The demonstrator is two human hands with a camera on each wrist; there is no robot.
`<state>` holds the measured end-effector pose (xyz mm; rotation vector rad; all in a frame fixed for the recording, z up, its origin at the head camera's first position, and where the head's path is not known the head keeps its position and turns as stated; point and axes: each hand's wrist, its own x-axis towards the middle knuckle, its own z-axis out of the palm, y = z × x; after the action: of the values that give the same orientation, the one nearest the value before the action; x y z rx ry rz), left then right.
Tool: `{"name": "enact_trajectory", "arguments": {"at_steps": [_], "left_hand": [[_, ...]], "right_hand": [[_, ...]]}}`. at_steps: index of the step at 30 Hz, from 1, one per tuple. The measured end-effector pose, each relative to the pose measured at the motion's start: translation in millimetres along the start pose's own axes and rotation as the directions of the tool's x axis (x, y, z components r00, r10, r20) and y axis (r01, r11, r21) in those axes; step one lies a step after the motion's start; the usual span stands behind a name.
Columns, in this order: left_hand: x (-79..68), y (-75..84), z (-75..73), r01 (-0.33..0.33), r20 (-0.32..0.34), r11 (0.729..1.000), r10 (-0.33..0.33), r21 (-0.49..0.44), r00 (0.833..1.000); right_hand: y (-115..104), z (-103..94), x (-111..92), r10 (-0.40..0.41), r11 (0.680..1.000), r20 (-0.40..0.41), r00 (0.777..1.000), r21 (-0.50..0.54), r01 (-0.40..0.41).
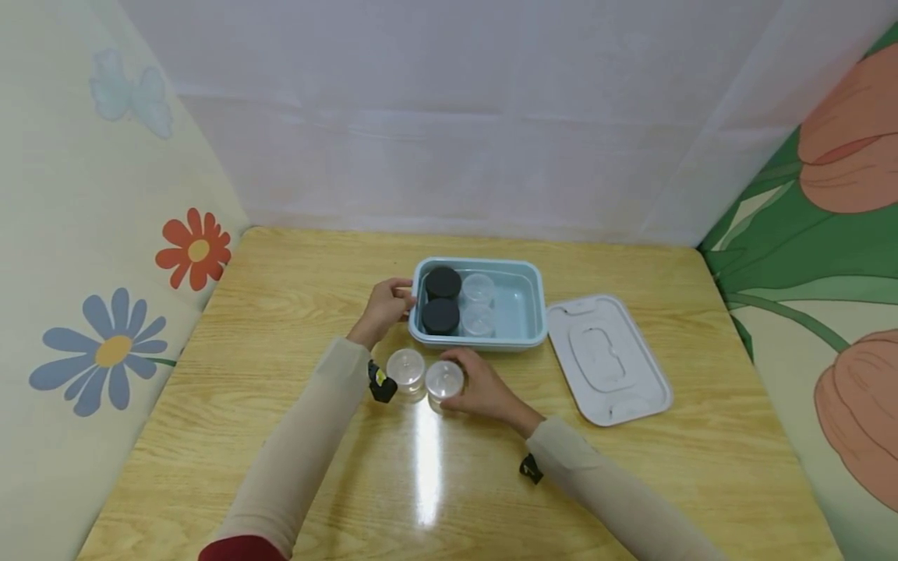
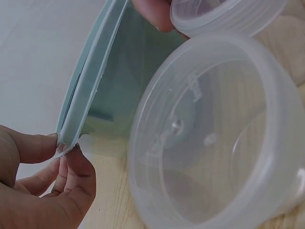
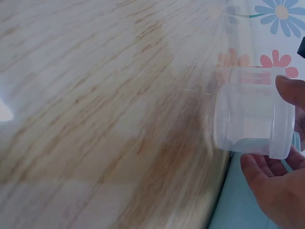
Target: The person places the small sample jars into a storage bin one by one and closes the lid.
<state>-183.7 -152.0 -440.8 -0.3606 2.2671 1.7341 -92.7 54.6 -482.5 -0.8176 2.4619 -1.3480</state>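
My left hand pinches the left rim of a light blue plastic box between thumb and fingers; the left wrist view shows this grip at the box's corner. In the box, two black-topped round jars stand at the left, with two clear round jars beside them. In front of the box my right hand holds a clear plastic jar, thumb on one side of its rim and fingers on the other. Another clear jar stands just left of it, close to the left wrist.
A white rectangular lid lies on the wood-grain table right of the box. A pale cloth wall rises behind the table. Flower-printed panels flank both sides.
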Motion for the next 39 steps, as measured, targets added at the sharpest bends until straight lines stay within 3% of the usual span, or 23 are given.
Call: {"name": "enact_trajectory", "arguments": {"at_steps": [15, 27, 39], "left_hand": [[0.4, 0.0, -0.6, 0.007, -0.008, 1.000, -0.007, -0.004, 1.000], [1.0, 0.8, -1.8, 0.021, -0.010, 1.000, -0.021, 0.013, 1.000], [1.5, 1.3, -0.5, 0.024, -0.002, 1.000, -0.024, 0.016, 1.000]], "right_hand": [[-3.8, -6.7, -6.2, -0.018, 0.999, 0.005, 1.000, -0.035, 0.018], [-12.9, -18.8, -15.2, 0.020, 0.999, 0.083, 0.996, -0.026, -0.018], [-18.7, -37.2, -22.9, 0.007, 1.000, 0.070, 0.998, -0.023, -0.005]]}}
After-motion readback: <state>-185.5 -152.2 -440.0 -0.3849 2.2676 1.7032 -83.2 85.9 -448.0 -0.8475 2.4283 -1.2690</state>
